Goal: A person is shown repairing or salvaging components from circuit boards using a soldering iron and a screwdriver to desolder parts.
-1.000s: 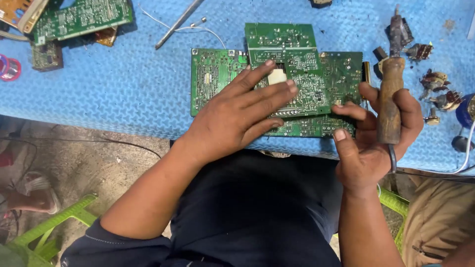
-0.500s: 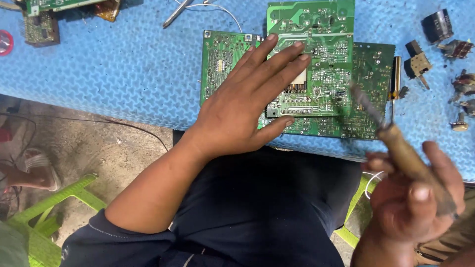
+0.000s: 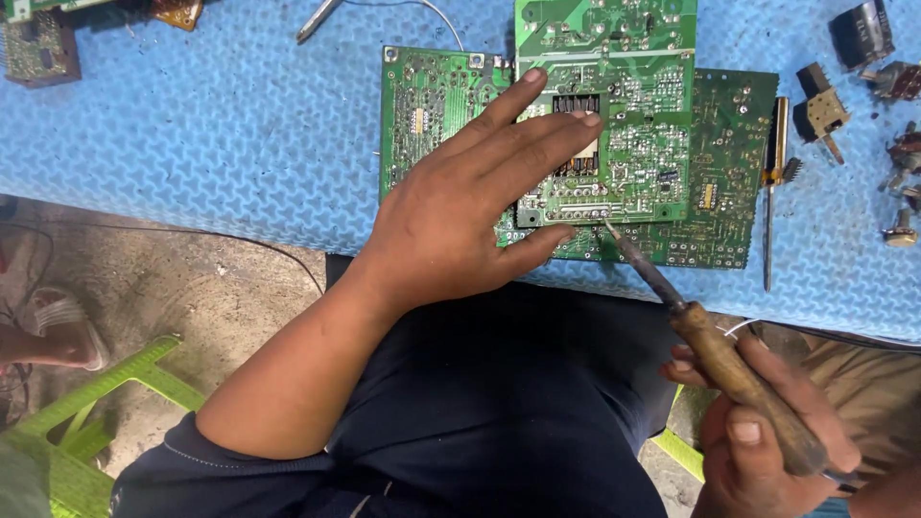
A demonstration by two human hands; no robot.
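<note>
Circuit board [image 3: 662, 182] under flat left hand [image 3: 460, 221].

The left hand [image 3: 460, 221] lies palm down, fingers extended and slightly spread, forearm angled up from the lower left. The right hand [image 3: 767, 432] sits low at the right, fingers curled in a closed grip, thumb on top.

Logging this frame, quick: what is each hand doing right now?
Left hand: open, flat, pressing on the green circuit board.
Right hand: closed on the wooden-handled soldering iron, tip at the board's edge.
</note>
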